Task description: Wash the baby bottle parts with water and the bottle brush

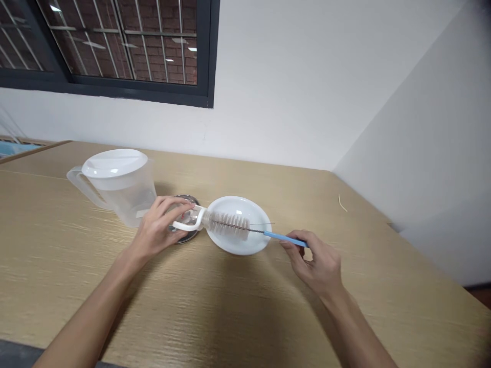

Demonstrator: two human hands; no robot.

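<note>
Your own forearms reach in over the wood-grained table (180,312), a dark grey strip showing at the lower left. Your right hand (316,260) pinches the blue handle of a bottle brush (230,225) between thumb and fingers, the rest of the fingers curled in. The brush runs leftward above a white bowl (238,248), its pale bristles over the hollow and their far end meeting the mouth of a small clear bottle (187,218); you cannot tell how far in they go. Your left hand (157,227) grips that bottle, fingers over the top and thumb below, holding it on its side with its white looped handle toward you and red marks on its wall. Beneath the bottle is a shiny round metal dish (187,238), just left of the bowl. Behind your left hand stands a lidded translucent pitcher (130,197), handle to the left. A thin yellowish strand (342,204) lies off to the right. Beyond rise the white wall (284,87) and a dark-framed, barred window (141,46) facing brickwork.
</note>
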